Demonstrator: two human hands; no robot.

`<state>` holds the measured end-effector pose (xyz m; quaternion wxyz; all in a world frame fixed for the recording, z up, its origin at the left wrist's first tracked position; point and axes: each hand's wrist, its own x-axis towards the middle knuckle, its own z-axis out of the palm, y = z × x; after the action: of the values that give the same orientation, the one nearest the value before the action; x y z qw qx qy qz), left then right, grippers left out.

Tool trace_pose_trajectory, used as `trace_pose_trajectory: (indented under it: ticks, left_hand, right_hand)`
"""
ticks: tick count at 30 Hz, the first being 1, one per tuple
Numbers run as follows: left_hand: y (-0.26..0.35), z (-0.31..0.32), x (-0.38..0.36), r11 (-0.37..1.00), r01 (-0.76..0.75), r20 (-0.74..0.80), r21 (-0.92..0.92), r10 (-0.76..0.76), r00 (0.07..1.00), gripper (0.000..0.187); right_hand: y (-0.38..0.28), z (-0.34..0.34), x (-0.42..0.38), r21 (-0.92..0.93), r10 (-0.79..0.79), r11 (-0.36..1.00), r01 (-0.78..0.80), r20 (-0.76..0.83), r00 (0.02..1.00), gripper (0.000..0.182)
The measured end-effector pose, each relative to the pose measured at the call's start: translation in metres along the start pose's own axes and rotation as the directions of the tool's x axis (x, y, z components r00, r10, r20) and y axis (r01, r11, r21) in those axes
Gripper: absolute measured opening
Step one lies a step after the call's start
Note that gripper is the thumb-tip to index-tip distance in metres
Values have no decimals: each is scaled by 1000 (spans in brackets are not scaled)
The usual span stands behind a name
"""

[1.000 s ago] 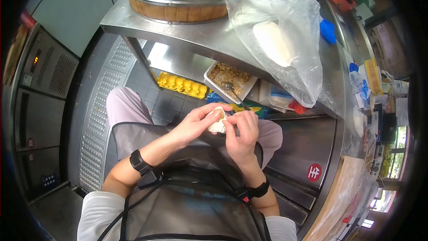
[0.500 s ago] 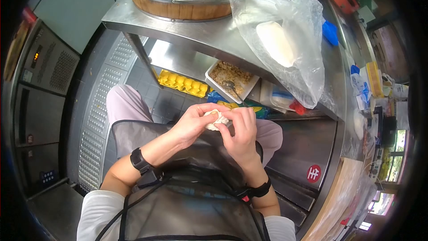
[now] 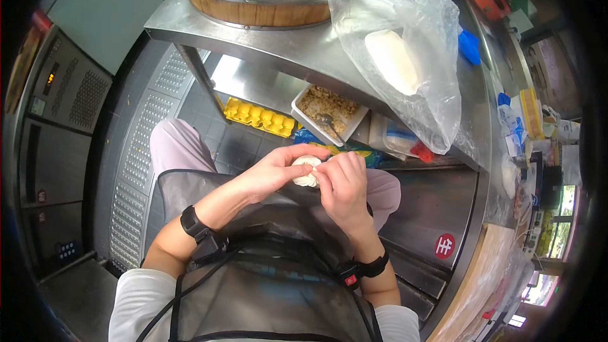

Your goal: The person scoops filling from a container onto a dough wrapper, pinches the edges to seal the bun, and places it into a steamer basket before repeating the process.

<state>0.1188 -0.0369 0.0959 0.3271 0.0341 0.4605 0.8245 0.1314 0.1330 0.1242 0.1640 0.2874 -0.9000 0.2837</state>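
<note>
A small pleated bun (image 3: 306,177) of white dough sits between my two hands above my lap. My left hand (image 3: 276,172) curls around its left side, with the thumb pressed on the top. The fingers of my right hand (image 3: 342,183) are closed in a pinch on the bun's upper right part, at the gathered folds. My fingers hide part of its right side and underside. Just beyond my hands, a white tub (image 3: 297,114) of crumbly brown filling stands on the lower shelf, with a metal spoon (image 3: 332,128) in it.
On the steel table (image 3: 278,41) stands a wooden steamer (image 3: 253,9) holding several buns. Right of it, a clear plastic bag (image 3: 437,57) covers a pale dough piece (image 3: 391,60). A yellow egg tray (image 3: 258,118) lies below, left of the tub.
The bun has turned slightly and its pleated top now looks rounder and more gathered. My right hand has shifted a little, its fingertips drawn closer together. The surroundings stay the same.
</note>
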Motion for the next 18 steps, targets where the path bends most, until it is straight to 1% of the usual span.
trace_pose_trajectory:
  ticks: [1, 2, 3, 4, 5, 7, 8, 9, 10, 12, 13, 15, 16, 17, 18]
  left_hand:
    - [-3, 1, 0, 1000, -1, 1, 0, 1, 1000, 33]
    - [-9, 2, -1, 996, -86, -54, 34, 88, 995, 32]
    - [-13, 2, -2, 983, -169, -106, 73, 176, 979, 31]
    - [-15, 1, -2, 983, -170, -107, 73, 177, 978, 31]
    - [-17, 0, -2, 978, -179, -97, 104, 189, 977, 31]
    - [-17, -1, -3, 974, -186, -88, 133, 198, 976, 31]
    - [-15, -1, -3, 961, -198, -61, 190, 213, 975, 32]
    - [-13, -1, -3, 945, -213, -32, 247, 227, 973, 32]
    - [-11, 0, -4, 945, -213, -32, 247, 228, 973, 32]
    - [-9, 2, -4, 916, -253, 0, 310, 266, 964, 33]
    - [-10, 2, -3, 916, -254, 0, 310, 268, 964, 33]
    - [-13, 1, 0, 850, -313, 29, 424, 333, 942, 33]
    - [-13, 2, 0, 850, -314, 28, 423, 334, 942, 33]
    - [-13, 3, 0, 884, -252, -8, 394, 278, 961, 31]
    - [-12, 5, 1, 913, -189, -42, 362, 219, 975, 30]
  right_hand:
    - [1, 1, -3, -18, -6, 1000, 6, 9, 1000, 14]
    - [1, 2, -4, -19, -7, 1000, 7, 9, 1000, 14]
    - [0, 5, -6, -29, -15, 1000, 14, -43, 999, 15]
    - [-1, 6, -6, -38, -23, 999, 20, -95, 995, 16]
    - [-2, 7, -5, -37, -24, 999, 21, -94, 995, 16]
    - [-3, 7, -2, -26, -192, 981, 190, -107, 976, 17]
    - [-3, 5, -1, -25, -190, 982, 188, -105, 976, 17]
    - [-2, 3, 2, -17, -114, 993, 113, -103, 988, 18]
    - [0, 2, 3, -10, -39, 999, 38, -101, 994, 19]
    - [2, 1, 2, -15, -51, 999, 50, -78, 996, 19]
    - [3, 1, 1, -20, -60, 998, 59, -54, 997, 20]
    - [3, 4, -2, -31, -64, 998, 63, -49, 997, 20]
    - [3, 4, -3, -40, -68, 997, 66, -44, 997, 19]
    - [2, 4, -4, -39, -69, 997, 68, -43, 997, 19]
    - [0, 4, -4, -48, -120, 992, 117, -64, 991, 19]
